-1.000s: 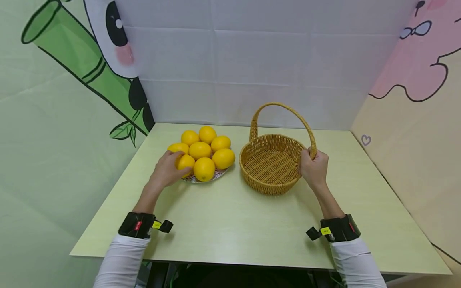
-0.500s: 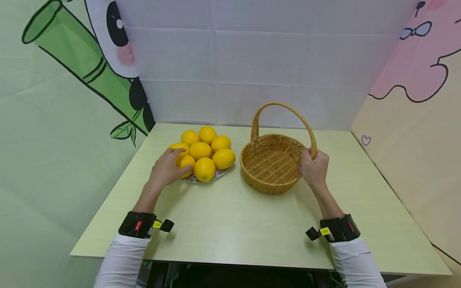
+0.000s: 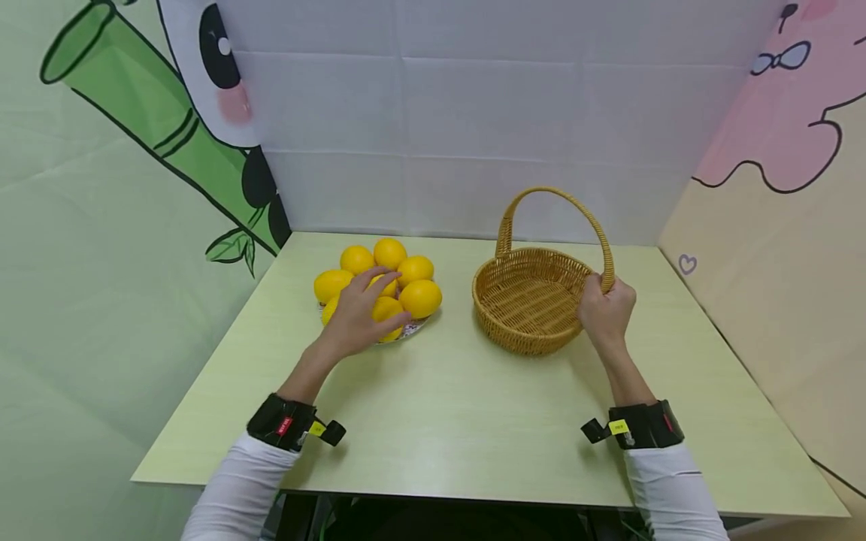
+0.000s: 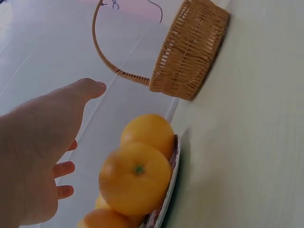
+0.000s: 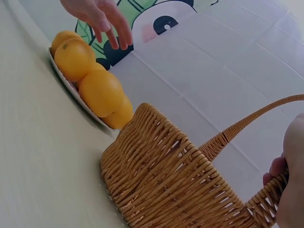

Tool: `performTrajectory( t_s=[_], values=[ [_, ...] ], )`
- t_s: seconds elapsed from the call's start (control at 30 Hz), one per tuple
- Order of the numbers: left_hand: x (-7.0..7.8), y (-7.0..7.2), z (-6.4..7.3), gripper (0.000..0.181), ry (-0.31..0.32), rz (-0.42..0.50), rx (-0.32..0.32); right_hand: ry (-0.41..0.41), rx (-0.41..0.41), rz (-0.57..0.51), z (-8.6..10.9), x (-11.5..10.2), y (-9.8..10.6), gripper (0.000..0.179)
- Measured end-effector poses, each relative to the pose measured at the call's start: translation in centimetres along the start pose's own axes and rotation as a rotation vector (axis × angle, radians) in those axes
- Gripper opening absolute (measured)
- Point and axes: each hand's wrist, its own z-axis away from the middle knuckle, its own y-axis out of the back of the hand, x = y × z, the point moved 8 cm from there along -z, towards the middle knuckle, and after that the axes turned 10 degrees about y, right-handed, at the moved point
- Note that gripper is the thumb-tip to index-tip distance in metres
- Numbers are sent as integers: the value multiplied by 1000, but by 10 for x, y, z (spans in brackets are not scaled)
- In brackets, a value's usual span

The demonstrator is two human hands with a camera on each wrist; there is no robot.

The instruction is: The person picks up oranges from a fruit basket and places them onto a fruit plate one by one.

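My left hand (image 3: 353, 314) hovers over the near side of a plate of oranges, fingers spread and holding nothing. It hides part of the front oranges in the head view. Several oranges (image 3: 420, 299) are heaped on the patterned plate (image 3: 418, 326); one orange (image 4: 135, 178) with a green stem mark shows large in the left wrist view. To the right, my right hand (image 3: 607, 309) grips the handle of a round wicker basket (image 3: 524, 342) low down, where it joins the rim. Nothing lies inside the basket.
Both things are on a pale table (image 3: 460, 428) whose front edge runs below my wrists. A white fabric backdrop (image 3: 487, 113) stands right behind it, with printed side panels to the left and right.
My left hand has moved right and up off the left front orange, with its fingers spreading. My right hand has shifted the basket to the right and slightly away.
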Motion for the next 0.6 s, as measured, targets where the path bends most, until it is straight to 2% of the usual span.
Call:
performTrajectory(
  t_s=[0.27, 0.47, 0.6],
  values=[
    [39, -34, 1, 83, -80, -39, -158, -39, 61, 77, -16, 15, 17, 44],
    [53, -48, -3, 87, -109, -68, -225, -90, 65, 73, -26, 28, 25, 44],
    [59, -55, -6, 90, -122, -61, -259, -98, 91, 110, -32, 33, 31, 46]
  ],
)
